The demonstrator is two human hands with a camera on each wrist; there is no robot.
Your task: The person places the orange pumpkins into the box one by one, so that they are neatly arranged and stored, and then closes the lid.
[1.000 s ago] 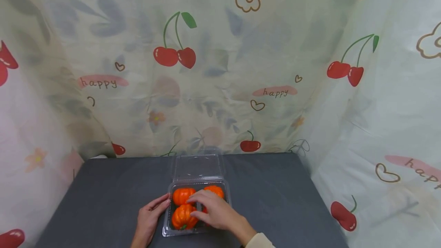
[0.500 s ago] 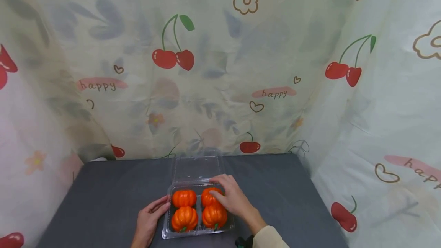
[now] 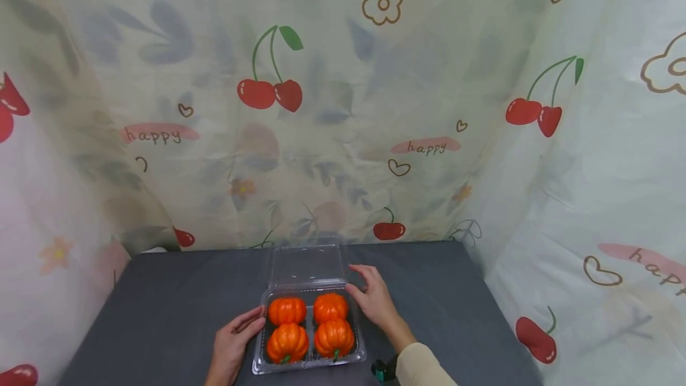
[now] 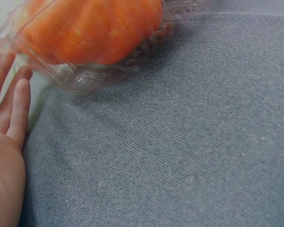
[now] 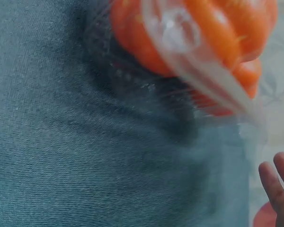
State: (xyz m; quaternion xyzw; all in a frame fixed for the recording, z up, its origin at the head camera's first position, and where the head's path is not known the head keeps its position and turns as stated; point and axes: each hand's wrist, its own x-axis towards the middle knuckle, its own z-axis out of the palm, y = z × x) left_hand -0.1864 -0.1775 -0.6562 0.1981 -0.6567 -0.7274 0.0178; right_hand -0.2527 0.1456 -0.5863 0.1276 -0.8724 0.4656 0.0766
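Note:
A clear plastic clamshell box (image 3: 311, 363) stands on the dark table with its lid (image 3: 308, 264) raised at the back. Inside, two orange toy pumpkins sit in each half: back left (image 3: 287, 311), front left (image 3: 287, 343), back right (image 3: 330, 307) and front right (image 3: 334, 337). My left hand (image 3: 233, 341) touches the box's left side with nearly straight fingers, as the left wrist view shows. Beside the back right corner, my right hand (image 3: 375, 299) has its thumb near the rim and its fingers extended. It holds nothing.
The dark cloth-covered table (image 3: 177, 308) extends around the box on both sides. A patterned curtain (image 3: 332, 106) hangs behind and along the sides. A black wrist device (image 3: 384, 369) shows at the right sleeve (image 3: 423, 367).
My right hand has moved from over the pumpkins rightward and back to the box's right rear corner, uncovering the right-hand pumpkins. The left hand has stayed at the box's left side.

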